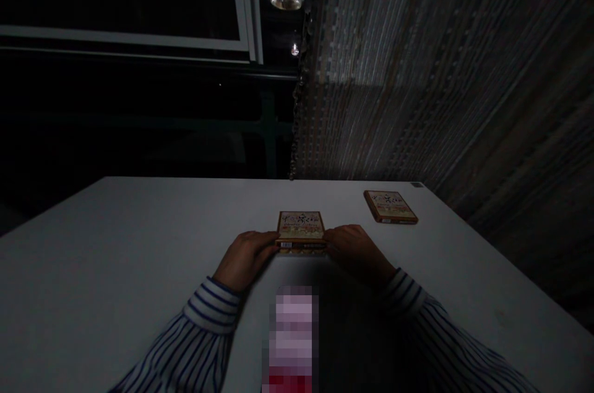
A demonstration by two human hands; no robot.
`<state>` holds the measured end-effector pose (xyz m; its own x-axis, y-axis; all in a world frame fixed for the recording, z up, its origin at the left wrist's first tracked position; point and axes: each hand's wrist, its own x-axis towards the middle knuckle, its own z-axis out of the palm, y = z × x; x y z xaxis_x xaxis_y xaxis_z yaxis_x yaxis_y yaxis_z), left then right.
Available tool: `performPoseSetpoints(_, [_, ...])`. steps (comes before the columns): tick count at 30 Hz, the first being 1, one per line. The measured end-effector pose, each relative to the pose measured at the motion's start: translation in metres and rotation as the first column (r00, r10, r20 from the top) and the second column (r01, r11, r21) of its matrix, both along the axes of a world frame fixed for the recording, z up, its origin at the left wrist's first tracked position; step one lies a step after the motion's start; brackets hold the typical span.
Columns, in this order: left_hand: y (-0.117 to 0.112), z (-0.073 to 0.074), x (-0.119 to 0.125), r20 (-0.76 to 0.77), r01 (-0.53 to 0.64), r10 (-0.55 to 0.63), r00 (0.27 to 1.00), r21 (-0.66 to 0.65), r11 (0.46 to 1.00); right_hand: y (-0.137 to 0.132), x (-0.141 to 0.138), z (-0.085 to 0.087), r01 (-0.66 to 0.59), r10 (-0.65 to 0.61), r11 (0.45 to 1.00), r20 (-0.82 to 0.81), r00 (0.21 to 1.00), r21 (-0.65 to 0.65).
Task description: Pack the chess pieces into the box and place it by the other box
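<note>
Centrally, one flat box (301,226), square, tan-edged, its printed lid facing up: located between the left grip (248,255) and the right grip (356,250), over the bench (116,269). Both grips were clamped on it at opposite side edges, fingers and thumbs at its near corners. A patterned strip showed beneath its near edge; whether this belonged to the box or to a separate item could not be told.

Striped sleeves (211,309), blue on white: behind both grips, cuffs at the wrists. One second box (390,206), of similar print: beyond the right grip and to its right, lying flat, apart from the first. One string curtain (371,71): past the bench, beyond the right grip. One pale window frame (250,9): farther off, beyond the left grip, dimly lit.
</note>
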<state>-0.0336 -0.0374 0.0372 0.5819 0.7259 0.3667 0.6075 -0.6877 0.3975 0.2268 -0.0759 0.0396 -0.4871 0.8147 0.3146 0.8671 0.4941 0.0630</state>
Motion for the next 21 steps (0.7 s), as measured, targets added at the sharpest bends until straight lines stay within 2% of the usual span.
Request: performPoseSetpoints(21, [-0.001, -0.008, 0.000, -0.079, -0.078, 0.078, 0.994, 0.008, 0.997, 0.003, 0.001, -0.013, -0.058, 0.056, 0.996, 0.026, 0.998, 0.065])
